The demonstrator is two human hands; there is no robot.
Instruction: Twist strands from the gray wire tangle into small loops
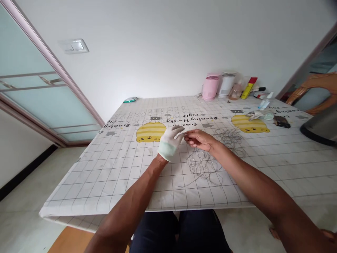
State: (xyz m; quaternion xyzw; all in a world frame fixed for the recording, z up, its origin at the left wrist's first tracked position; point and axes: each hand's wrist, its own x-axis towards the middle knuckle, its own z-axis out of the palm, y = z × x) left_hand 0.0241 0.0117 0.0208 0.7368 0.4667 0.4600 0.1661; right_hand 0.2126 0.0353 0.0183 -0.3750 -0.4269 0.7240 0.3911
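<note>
Head view: tangled wire [204, 164] under right hand [199, 139], beside gloved left hand [169, 144].

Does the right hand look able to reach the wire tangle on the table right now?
Likely yes: the bare right hand sits just above the wire tangle, nothing between them; the gloved left hand is beside, not blocking.

Upside-down printed words "Roaming the sky" across the grid-lined tablecloth [86, 188], repeated along its pattern.
</note>
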